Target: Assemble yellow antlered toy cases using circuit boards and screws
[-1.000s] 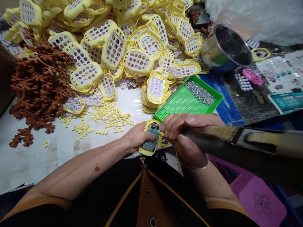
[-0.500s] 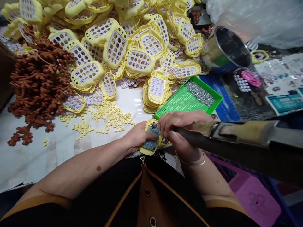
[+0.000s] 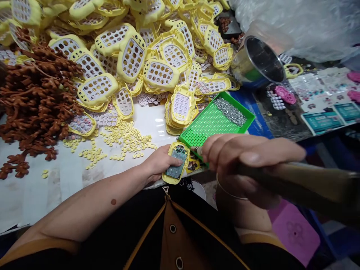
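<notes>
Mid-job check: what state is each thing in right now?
Left hand, gripping the yellow shell
Yellow shell, open, inside facing up
Circuit board, inside yellow shell, partly hidden by left hand
Right hand, closed around the tool
Tool, held, tip clear of board
Green tray, open, metal bits heaped at far end
Metal pot, uncovered
Yellow buttons, loose, scattered on the table

The right hand (image 3: 239, 159) is blurry and hides part of the green tray (image 3: 199, 129). Right of the tray, its tool (image 3: 312, 180) is blurry too, and the picture's edge cuts it off. Left of the tray's near corner, the left hand (image 3: 159, 163) covers a bit of the board (image 3: 174, 170) with its thumb; the case (image 3: 170, 179) hides its other fingertips. Behind the tray, the top edge cuts off some yellow shells (image 3: 161, 73). The metal bits (image 3: 229, 110) in the tray are too small to tell apart.
</notes>
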Available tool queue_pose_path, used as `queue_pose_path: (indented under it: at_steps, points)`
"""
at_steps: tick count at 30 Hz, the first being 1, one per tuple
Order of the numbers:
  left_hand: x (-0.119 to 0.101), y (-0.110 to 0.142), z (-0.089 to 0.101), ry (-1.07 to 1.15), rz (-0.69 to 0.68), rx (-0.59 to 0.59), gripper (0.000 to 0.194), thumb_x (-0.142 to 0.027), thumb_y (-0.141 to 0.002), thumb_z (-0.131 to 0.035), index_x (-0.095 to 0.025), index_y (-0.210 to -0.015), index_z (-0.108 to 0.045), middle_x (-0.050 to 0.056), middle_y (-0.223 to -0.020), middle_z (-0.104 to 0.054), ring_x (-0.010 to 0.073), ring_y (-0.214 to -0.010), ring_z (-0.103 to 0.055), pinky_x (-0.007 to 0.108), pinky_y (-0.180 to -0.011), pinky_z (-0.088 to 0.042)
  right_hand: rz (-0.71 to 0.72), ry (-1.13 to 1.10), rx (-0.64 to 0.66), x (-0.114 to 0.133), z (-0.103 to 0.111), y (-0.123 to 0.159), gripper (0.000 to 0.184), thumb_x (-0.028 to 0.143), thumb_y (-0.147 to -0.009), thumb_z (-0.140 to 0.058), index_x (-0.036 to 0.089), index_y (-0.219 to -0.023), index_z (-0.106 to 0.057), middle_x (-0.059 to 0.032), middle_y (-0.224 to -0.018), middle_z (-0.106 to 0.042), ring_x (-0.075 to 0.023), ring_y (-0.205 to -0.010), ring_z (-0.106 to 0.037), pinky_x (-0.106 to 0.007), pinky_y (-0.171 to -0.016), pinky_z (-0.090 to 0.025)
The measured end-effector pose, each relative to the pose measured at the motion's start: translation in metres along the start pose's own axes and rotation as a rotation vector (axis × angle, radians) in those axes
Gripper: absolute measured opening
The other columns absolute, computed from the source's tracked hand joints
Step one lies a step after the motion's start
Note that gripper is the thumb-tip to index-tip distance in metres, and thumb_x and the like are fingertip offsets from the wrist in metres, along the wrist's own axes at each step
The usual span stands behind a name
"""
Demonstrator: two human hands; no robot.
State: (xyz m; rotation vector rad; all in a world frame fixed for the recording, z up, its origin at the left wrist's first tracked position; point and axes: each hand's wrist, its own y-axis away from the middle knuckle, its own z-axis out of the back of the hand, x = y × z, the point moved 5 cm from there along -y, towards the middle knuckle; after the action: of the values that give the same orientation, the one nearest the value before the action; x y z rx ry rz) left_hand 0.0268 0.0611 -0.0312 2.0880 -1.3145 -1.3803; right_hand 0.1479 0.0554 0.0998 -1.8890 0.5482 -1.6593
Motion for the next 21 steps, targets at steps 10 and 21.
queue_pose_path:
  at_steps: [10, 21]
  points:
    - [0.000, 0.003, 0.000, -0.001, 0.046, -0.027, 0.038, -0.003, -0.058, -0.069, -0.015, -0.092, -0.059, 0.006, -0.080, -0.071, 0.0209, -0.070, -0.068, 0.038, -0.071, -0.055, 0.040, 0.081, -0.284, -0.053, 0.055, 0.005, 0.026, 0.023, -0.076, -0.067, 0.028, -0.101, -0.066, 0.0054, -0.056, -0.053, -0.0136, -0.045, -0.050, -0.030, -0.044, -0.042]
    - [0.000, 0.003, 0.001, 0.003, 0.068, -0.009, 0.040, -0.005, -0.057, -0.073, -0.015, -0.093, -0.060, 0.004, -0.078, -0.069, 0.0204, -0.071, -0.067, 0.037, -0.072, -0.054, -0.080, 0.188, -0.307, -0.077, 0.060, 0.009, 0.024, 0.034, -0.076, -0.068, 0.030, -0.098, -0.062, 0.0061, -0.057, -0.049, -0.0135, -0.045, -0.050, -0.031, -0.045, -0.044]
